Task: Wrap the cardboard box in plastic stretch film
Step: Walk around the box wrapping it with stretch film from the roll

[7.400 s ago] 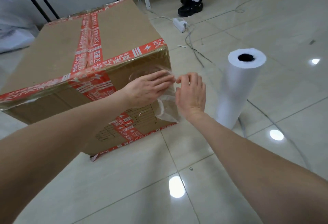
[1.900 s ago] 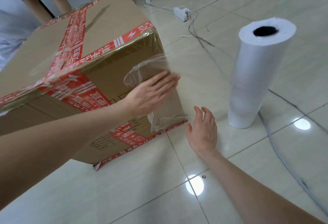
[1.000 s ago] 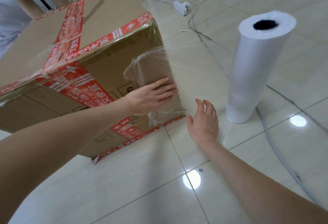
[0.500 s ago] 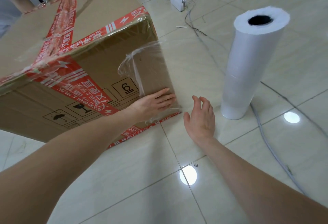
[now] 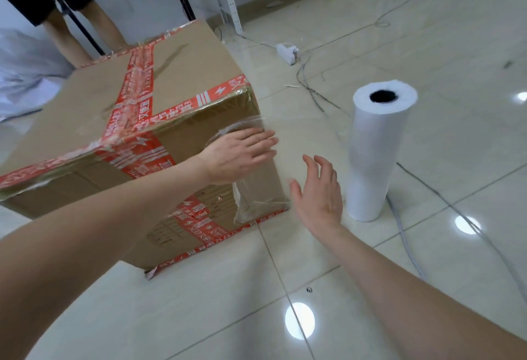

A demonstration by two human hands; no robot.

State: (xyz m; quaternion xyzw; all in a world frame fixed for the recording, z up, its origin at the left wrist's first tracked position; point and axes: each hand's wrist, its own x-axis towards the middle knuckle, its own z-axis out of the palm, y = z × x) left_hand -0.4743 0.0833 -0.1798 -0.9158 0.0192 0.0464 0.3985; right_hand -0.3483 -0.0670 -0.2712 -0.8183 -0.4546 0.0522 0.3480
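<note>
Box (image 5: 185, 74) under flat left hand (image 5: 239, 154)

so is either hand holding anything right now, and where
Nothing is gripped: left hand presses clear plastic film flat onto the brown cardboard box near its corner; right hand hovers open.

Left end of cardboard box (image 5: 185, 74) beyond the frame; bystander's 2 legs (image 5: 61, 37) cropped at top.
</note>
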